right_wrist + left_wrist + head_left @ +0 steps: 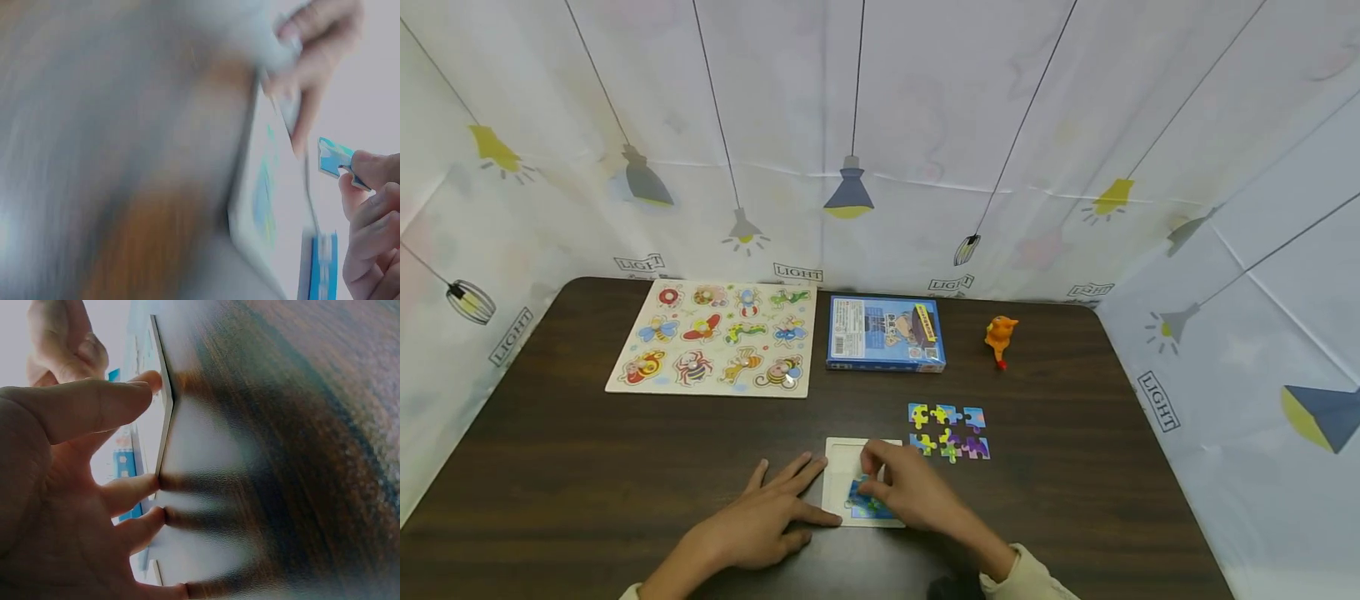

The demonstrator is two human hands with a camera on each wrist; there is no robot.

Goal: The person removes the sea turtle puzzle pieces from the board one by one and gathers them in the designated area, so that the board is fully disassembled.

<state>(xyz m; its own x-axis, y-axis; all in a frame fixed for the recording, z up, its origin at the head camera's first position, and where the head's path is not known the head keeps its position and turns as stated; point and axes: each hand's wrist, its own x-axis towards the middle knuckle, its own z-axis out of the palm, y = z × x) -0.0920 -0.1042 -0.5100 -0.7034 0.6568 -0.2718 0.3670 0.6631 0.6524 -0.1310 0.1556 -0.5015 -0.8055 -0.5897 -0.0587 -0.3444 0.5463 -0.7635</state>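
Observation:
A pale square puzzle tray [842, 479] lies on the dark table with blue puzzle pieces [874, 510] along its near side. My left hand [760, 521] spreads its fingers on the table, with fingertips touching the tray's left edge. Above the tray, my right hand [917, 492] pinches a blue puzzle piece [332, 156] between thumb and finger, clearest in the right wrist view. In the left wrist view, the left fingers [134, 490] rest against the thin tray edge [164, 425].
Several loose puzzle pieces [951, 447] lie in two rows right of the tray. Farther back are an insect picture board [715, 337], a blue box [883, 333] and a small orange toy figure [999, 335]. A lamp-patterned curtain [895, 233] borders the table.

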